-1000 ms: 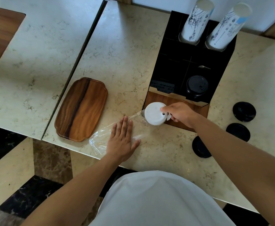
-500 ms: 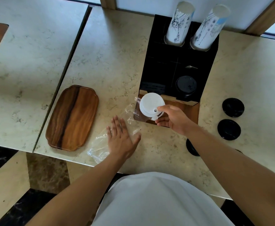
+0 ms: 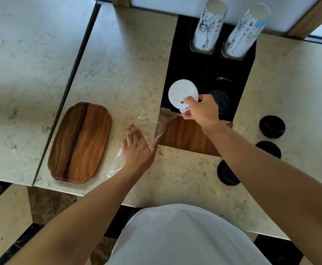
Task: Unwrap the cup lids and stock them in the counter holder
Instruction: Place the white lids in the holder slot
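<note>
My right hand [image 3: 201,110] grips a stack of white cup lids [image 3: 182,93] by its near edge, holding it over the front left compartment of the black counter holder [image 3: 186,71]. Black lids [image 3: 219,101] fill the compartment to its right, partly hidden by my hand. The clear plastic wrap [image 3: 145,121] lies on the counter, empty and stretched toward the holder's wooden front. My left hand [image 3: 137,148] lies flat on the wrap with its fingers spread.
Two tall stacks of printed paper cups [image 3: 209,27] [image 3: 246,32] stand in the holder's back slots. Three loose black lids [image 3: 272,126] [image 3: 268,149] [image 3: 226,174] lie on the counter to the right. A wooden tray [image 3: 80,142] sits left, near the counter edge.
My right hand has pulled the white lids out of the wrap and carried them up and away, over the holder. My left hand stays pressed on the wrap.
</note>
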The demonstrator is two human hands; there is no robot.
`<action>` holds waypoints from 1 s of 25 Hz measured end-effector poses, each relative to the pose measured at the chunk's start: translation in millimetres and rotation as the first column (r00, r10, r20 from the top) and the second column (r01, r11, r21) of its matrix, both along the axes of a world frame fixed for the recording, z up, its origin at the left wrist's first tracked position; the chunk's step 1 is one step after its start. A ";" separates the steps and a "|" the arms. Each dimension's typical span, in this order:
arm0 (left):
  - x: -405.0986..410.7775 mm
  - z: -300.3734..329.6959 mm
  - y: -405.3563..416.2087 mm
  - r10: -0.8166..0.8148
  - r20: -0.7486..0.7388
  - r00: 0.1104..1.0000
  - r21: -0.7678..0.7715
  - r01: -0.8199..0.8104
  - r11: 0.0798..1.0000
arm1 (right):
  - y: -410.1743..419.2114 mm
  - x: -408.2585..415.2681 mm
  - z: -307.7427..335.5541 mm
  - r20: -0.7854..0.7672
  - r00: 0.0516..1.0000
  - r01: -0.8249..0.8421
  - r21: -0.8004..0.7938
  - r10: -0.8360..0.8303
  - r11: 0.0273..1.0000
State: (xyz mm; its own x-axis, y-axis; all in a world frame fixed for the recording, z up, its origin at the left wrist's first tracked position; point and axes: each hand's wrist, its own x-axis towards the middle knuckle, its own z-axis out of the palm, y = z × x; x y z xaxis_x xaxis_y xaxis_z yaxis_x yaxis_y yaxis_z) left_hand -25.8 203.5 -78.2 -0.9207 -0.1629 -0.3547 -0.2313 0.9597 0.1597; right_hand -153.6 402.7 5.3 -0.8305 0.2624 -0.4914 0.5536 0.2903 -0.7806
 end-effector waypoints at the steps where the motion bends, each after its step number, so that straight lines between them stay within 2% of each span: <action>1: -1.5 -0.2 -0.1 0.001 -0.006 1.000 -0.004 -0.001 1.000 | -3.7 -3.6 -0.4 0.015 1.000 0.008 0.022 -0.008 1.000; 4: -5.5 -1.7 -1.1 -0.003 -0.015 1.000 -0.014 0.003 1.000 | -16.8 -13.4 -0.7 0.045 0.999 0.014 0.093 -0.018 0.996; 9: -7.7 -5.1 -3.0 -0.047 -0.016 0.999 -0.010 0.047 0.999 | -34.1 -33.8 -2.7 0.130 0.989 -0.094 0.229 0.065 0.969; 12: -6.8 -6.9 -4.4 -0.052 -0.044 0.998 0.002 0.052 0.999 | -38.2 -43.6 -4.3 0.205 0.977 -0.101 0.169 0.065 0.980; 17: -5.1 -9.7 -4.1 -0.053 -0.067 0.996 0.009 0.053 0.999 | -38.4 -60.4 -5.1 0.320 0.947 -0.016 0.090 -0.014 0.996; 21: -4.9 -9.1 -4.7 -0.059 -0.076 0.995 0.004 0.060 0.998 | -33.2 -61.5 -2.4 0.302 0.948 -0.151 0.159 0.097 0.976; 25: -4.8 -8.6 -4.4 -0.056 -0.076 0.996 0.002 0.056 0.998 | -28.5 -61.4 0.0 0.308 0.929 -0.293 0.272 0.206 0.917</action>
State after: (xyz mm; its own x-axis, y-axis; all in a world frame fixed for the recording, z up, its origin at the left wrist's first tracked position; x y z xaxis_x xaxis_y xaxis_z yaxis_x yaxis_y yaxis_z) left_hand -30.5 199.2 -86.7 -0.9527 -0.1090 -0.2836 -0.1642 0.9701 0.1789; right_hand -215.0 374.2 5.3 -0.7374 0.2378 -0.6322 0.6054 0.6477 -0.4626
